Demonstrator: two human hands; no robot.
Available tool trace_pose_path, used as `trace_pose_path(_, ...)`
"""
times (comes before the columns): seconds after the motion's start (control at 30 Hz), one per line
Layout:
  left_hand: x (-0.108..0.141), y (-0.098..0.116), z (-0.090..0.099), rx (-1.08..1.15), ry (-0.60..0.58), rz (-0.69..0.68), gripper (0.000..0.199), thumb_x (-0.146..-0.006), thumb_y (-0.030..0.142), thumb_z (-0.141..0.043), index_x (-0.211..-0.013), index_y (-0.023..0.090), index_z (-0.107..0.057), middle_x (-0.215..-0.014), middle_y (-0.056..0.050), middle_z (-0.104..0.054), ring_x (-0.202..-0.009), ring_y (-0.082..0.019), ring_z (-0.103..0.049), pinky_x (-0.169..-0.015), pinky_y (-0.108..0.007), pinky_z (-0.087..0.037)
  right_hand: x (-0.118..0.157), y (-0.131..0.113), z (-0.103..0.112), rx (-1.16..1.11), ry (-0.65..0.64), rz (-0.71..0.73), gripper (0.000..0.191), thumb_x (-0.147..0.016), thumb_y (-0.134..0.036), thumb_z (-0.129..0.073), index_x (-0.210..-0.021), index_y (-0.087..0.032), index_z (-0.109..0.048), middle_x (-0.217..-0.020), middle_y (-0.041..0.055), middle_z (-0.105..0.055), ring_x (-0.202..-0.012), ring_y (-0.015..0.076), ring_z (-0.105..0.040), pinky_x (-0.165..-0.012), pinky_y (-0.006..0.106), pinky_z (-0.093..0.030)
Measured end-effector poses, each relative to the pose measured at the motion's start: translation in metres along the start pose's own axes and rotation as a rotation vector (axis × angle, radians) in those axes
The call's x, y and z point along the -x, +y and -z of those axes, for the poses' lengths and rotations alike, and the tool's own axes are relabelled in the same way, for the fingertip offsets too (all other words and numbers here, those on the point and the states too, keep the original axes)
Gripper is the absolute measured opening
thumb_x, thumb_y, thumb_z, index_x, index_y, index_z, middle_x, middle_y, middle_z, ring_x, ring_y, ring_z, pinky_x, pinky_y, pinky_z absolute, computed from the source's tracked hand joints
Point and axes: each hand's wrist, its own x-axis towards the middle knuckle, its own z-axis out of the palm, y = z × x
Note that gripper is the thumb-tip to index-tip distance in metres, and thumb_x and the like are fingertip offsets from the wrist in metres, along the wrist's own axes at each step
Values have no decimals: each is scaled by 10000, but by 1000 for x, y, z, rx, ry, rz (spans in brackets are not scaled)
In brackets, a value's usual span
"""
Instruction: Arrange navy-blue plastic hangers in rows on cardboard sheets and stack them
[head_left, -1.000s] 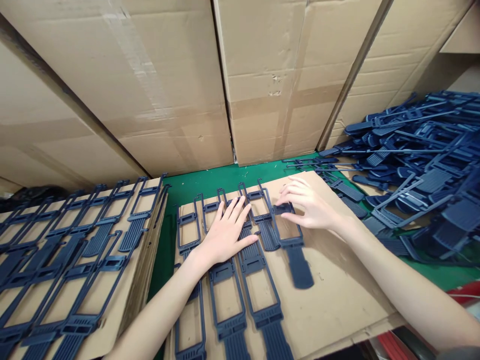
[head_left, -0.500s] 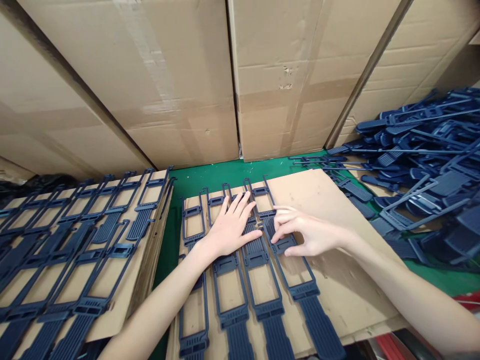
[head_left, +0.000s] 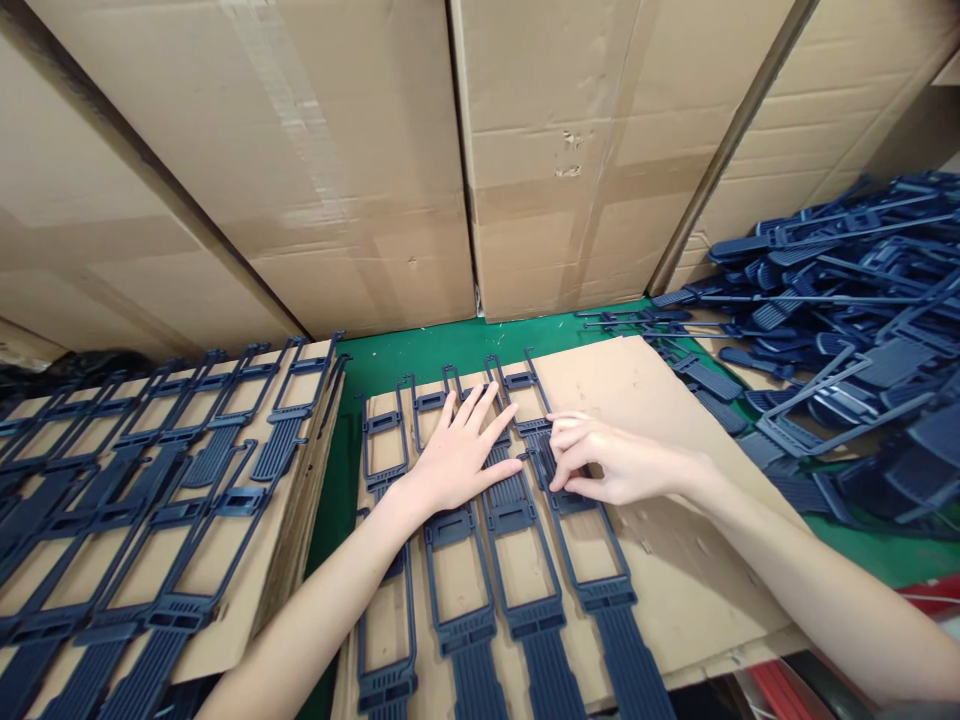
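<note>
Dark blue plastic frame pieces with ribbed tongues lie in overlapping rows on a cardboard sheet (head_left: 600, 385). My left hand (head_left: 459, 455) rests flat over the middle of these rows, fingers spread, palm down. At the rightmost piece, my right hand (head_left: 600, 460) has thumb and fingertips pinched together on the crossbar area of a plastic frame piece (head_left: 609, 590). Its ribbed tongue points towards me. The exact grip point is partly hidden behind the fingers. Beside it on the left lies another frame piece (head_left: 538, 625) of the same shape.
On the left, a stack of cardboard sheets (head_left: 289, 520) carries more rows of such pieces. A loose heap of blue pieces (head_left: 847, 300) lies at the right on the green surface (head_left: 420, 350). Large cardboard boxes (head_left: 360, 180) stand along the back.
My right thumb has closed in towards the fingertips. The near end of the rightmost frame piece has swung a little left, more in line with its neighbours. My left hand stays almost still.
</note>
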Motion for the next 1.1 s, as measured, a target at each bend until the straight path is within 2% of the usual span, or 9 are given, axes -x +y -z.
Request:
trace_pose_path(0.23, 0, 0, 0, 8, -15, 14, 696, -918, 636, -356, -1485, 239, -281, -1582, -128, -88, -1454, -312, -55, -1145, -565, -78, 4, 9, 3, 5, -11, -6, 167, -841, -132, -615, -873, -215, -756, -757, 31, -600, -846, 177, -502, -886, 367, -387)
trace_pose_path(0.4, 0, 0, 0, 3, -19, 14, 694, -920, 632, -359, -1487, 241, -275, -1582, -130, -85, -1454, -310, -43, -1143, -569, -76, 7, 15, 8, 24, -34, -31, 164, -884, -199, -594, -887, -223, -757, -806, 46, -615, -871, 185, -513, -874, 370, -373)
trace_pose_path(0.5, 0, 0, 1, 3, -25, 18, 696, -921, 628, -361, -1488, 233, -275, -1580, -138, -81, -1454, -310, -38, -1143, -568, -76, 5, 8, 8, 39, -43, -48, 170, -885, -182, -578, -883, -214, -745, -781, 43, -610, -866, 191, -509, -866, 368, -365)
trace_pose_path(0.6, 0, 1, 2, 7, -20, 14, 700, -919, 634, -358, -1488, 235, -274, -1579, -135, -99, -1454, -308, -52, -1144, -569, -77, 4, -2, 8, 32, -72, -83, 80, -840, -238, -652, -890, -202, -705, -794, 30, -613, -899, 202, -506, -876, 368, -353)
trace_pose_path(0.73, 0, 0, 1, 6, -21, 11, 697, -922, 629, -356, -1490, 234, -268, -1579, -128, -112, -1455, -304, -52, -1147, -566, -65, 5, -9, 7, 3, -117, -144, 273, -740, -365, -758, -925, -200, -645, -859, 16, -585, -906, 203, -503, -848, 347, -376)
trace_pose_path(0.83, 0, 0, -1, 13, -6, 11, 695, -920, 635, -350, -1490, 245, -267, -1582, -114, -102, -1455, -305, -54, -1148, -568, -63, 7, -11, 5, 17, -91, -128, 390, -707, -433, -775, -993, -208, -635, -978, 39, -559, -968, 216, -489, -864, 350, -388)
trace_pose_path(0.93, 0, 0, -2, 11, -5, 11, 691, -920, 631, -359, -1490, 252, -264, -1584, -108, -96, -1454, -306, -60, -1147, -568, -65, 9, -10, 3, 61, -41, -67, 398, -722, -419, -768, -1036, -214, -634, -1109, 65, -531, -1071, 232, -461, -939, 374, -362)
trace_pose_path(1.1, 0, 0, 0, 11, -13, 5, 689, -923, 623, -364, -1492, 248, -262, -1583, -117, -91, -1454, -312, -48, -1146, -571, -63, 10, -7, 6, 64, -51, -59, 410, -736, -461, -744, -1043, -213, -633, -1139, 66, -546, -1114, 235, -461, -980, 385, -345)
